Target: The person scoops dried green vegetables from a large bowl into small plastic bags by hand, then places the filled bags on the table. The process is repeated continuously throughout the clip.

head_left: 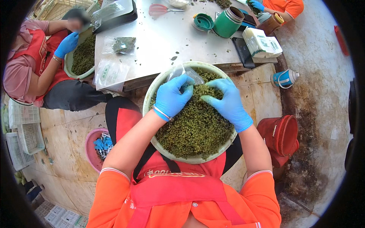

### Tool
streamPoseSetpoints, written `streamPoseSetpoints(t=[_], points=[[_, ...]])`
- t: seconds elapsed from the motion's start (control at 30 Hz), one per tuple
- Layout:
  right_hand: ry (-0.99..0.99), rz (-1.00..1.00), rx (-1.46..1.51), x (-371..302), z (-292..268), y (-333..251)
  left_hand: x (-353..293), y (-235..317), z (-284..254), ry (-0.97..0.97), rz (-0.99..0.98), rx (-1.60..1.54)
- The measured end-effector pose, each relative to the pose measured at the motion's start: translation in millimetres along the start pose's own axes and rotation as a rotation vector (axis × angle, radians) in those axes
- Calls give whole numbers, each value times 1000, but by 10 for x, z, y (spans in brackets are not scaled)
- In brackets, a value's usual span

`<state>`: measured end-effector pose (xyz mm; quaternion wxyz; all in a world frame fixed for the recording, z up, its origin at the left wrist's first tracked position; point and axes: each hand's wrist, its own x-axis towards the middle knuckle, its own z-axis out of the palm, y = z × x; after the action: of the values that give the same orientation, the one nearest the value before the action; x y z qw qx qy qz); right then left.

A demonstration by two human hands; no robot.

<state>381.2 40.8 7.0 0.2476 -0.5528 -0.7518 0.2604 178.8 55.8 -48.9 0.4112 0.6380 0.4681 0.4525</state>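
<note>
A wide pale-green bowl (147, 98) rests on my lap, heaped with small round green berries (194, 131) that look like green peppercorns. Over its far part my left hand (172, 97), in a blue glove, has its fingers curled inward; what they hold is hidden. Facing it, my blue-gloved right hand (229, 104) closes its thumb and fingers round a clump of green berries (207, 91). A clear plastic bag (193, 75) lies inside the far rim, just beyond my left hand.
Ahead stands a metal table (159, 41) with red-handled scissors (161, 10), a green flask (228, 22), a filled bag (124, 45) and a tissue pack (262, 42). A co-worker sits left, another far right. Red buckets (279, 135) and a pink basin (91, 146) flank me.
</note>
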Motion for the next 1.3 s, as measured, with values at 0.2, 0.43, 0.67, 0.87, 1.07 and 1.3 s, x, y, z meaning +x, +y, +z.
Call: streamPoseSetpoints(t=[0.2,0.43,0.67,0.87,1.07,1.3], points=[[237,-204,-316,42,110,-316,20,69,5,-35,-245,-431],[287,-149,-170,42,96,-203,-55,258,-53,-21,-261,-587],[-9,228,364,99,120,-57,-143,532,-14,62,211,-121],[90,245,550,171,79,-273,-84,575,-24,123,137,-64],[179,263,690,175,118,-212,-154,704,72,81,434,126],[36,202,489,185,-203,-270,209,775,-507,-97,518,589]])
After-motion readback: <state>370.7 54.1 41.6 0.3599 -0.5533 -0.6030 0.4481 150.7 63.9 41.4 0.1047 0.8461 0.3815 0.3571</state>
